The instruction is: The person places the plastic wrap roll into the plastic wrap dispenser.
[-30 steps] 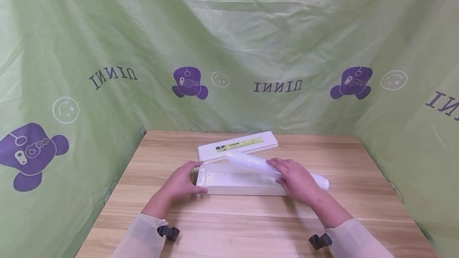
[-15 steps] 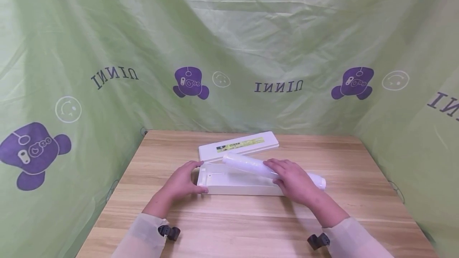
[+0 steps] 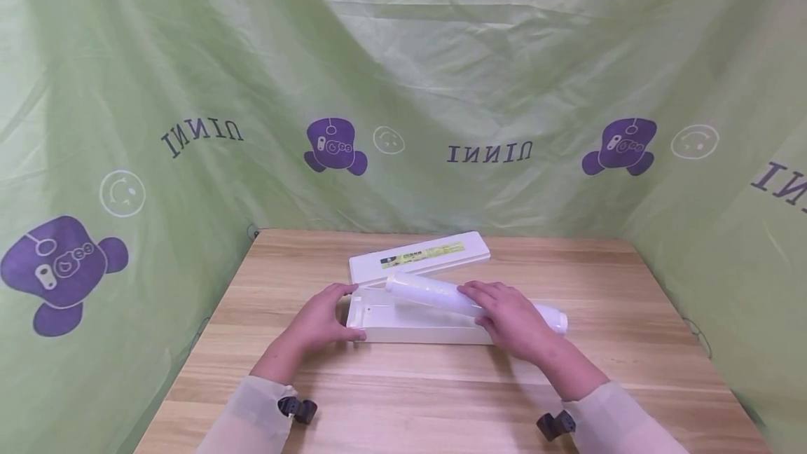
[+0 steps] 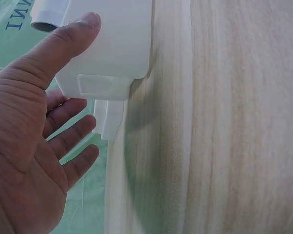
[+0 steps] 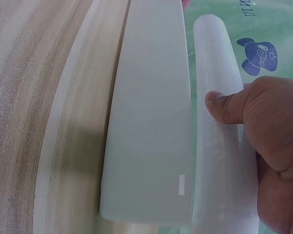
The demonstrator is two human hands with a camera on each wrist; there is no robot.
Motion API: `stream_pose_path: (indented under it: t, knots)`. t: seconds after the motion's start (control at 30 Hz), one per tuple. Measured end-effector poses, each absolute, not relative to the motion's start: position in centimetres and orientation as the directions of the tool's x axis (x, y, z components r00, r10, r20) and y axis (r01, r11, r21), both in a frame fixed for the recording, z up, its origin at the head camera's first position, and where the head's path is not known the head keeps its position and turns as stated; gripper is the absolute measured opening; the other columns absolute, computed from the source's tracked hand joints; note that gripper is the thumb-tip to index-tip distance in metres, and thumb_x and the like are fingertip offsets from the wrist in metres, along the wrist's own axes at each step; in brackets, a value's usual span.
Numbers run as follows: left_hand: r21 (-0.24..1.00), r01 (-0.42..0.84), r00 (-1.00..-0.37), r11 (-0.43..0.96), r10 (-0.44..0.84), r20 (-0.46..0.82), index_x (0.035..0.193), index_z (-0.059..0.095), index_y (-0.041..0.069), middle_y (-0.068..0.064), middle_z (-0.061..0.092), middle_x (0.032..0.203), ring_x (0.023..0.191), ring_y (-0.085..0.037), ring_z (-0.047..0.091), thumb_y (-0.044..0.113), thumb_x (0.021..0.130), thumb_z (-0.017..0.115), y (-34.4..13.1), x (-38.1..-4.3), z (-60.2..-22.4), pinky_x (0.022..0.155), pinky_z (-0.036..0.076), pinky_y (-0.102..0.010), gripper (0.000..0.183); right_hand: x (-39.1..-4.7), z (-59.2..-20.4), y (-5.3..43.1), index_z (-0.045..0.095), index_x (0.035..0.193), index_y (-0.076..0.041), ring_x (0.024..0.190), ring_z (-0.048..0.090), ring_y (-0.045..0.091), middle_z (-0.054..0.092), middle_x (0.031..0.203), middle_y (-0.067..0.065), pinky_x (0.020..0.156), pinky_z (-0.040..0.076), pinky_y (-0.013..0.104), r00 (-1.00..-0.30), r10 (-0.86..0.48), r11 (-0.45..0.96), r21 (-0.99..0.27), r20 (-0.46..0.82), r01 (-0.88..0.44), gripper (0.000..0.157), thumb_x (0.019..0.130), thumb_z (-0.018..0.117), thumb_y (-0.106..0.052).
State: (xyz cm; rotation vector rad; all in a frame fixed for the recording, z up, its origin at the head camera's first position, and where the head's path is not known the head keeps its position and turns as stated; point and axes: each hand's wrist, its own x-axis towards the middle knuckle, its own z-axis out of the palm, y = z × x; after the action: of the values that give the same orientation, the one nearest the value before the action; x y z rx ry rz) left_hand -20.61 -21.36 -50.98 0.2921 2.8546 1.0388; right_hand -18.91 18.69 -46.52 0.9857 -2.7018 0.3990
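A long white plastic box [image 3: 416,335] lies open-topped on the table. My left hand [image 3: 321,317] holds its left end, thumb on the front wall and index finger at the back corner; the other fingers are spread below in the left wrist view. Above the box, my right hand [image 3: 513,321] grips a roll of cling film [image 3: 422,291], its thumb [image 5: 224,107] lying along the film. The roll slants, its left end farther back and over the box, its right end reaching past the hand. The right palm hides the box's right end in the head view.
Behind the box lies a white lid [image 3: 372,268] with a yellow-green label [image 3: 422,255], angled on the wooden table [image 3: 403,398]. A green printed curtain [image 3: 403,76] closes off the back and both sides.
My right hand has brought the roll of cling film leftward, its left end sinking slightly closer to the box. The left hand stays at the box's left end.
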Motion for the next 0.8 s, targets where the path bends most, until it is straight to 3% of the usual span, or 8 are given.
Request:
stream_pose_path:
  t: [0.8]
  knots:
    - [0.644, 0.141, -0.98, 0.752, 0.199, -0.018, 0.152, 0.052, 0.017, -0.006, 0.053, 0.153, 0.144, -0.033, 0.045, 0.05, 0.057, 0.101, -21.31, -20.37, -50.8, 0.12, 0.036, -0.055, 0.112, -18.82, -46.15, 17.68, 0.059, 0.146, -0.014, 0.129, 0.06, 0.033, 0.062, 0.144, 0.009, 0.105, 0.051, 0.056, -0.713, -0.629, 0.707, -0.153, 0.311, -0.691, 0.064, 0.087, 0.083, -0.009]
